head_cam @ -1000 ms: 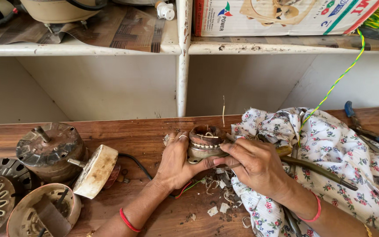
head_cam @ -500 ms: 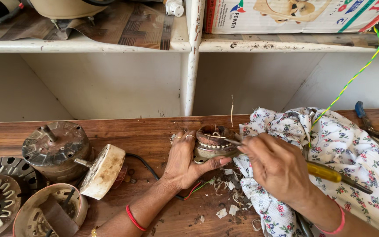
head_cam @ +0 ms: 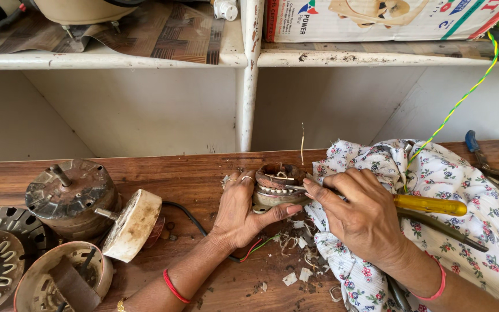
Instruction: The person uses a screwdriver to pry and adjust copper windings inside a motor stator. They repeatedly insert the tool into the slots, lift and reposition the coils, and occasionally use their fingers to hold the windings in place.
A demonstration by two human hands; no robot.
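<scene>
- The left hand (head_cam: 242, 211) wraps its fingers and thumb around the side of a small round motor stator (head_cam: 278, 185), gripping it firmly on the wooden bench (head_cam: 192, 173).
- The right hand (head_cam: 362, 216) is closed on a yellow-handled screwdriver (head_cam: 428, 204), whose metal tip reaches the top of the stator, just beside the left thumb.
- The stator sits between the two hands, touching both the left palm and the tool's tip.
- Under the right hand lies a white floral cloth (head_cam: 463, 231), spread well out to that hand's right.
- Near the left wrist, loose wire scraps and bits of paper (head_cam: 293, 260) litter the bench.
- To the left of the left hand stand a cream motor cover (head_cam: 133, 225) and a rusty motor housing (head_cam: 73, 196).
- Beyond the right hand, blue-handled pliers (head_cam: 483, 156) rest on the bench's far edge.
</scene>
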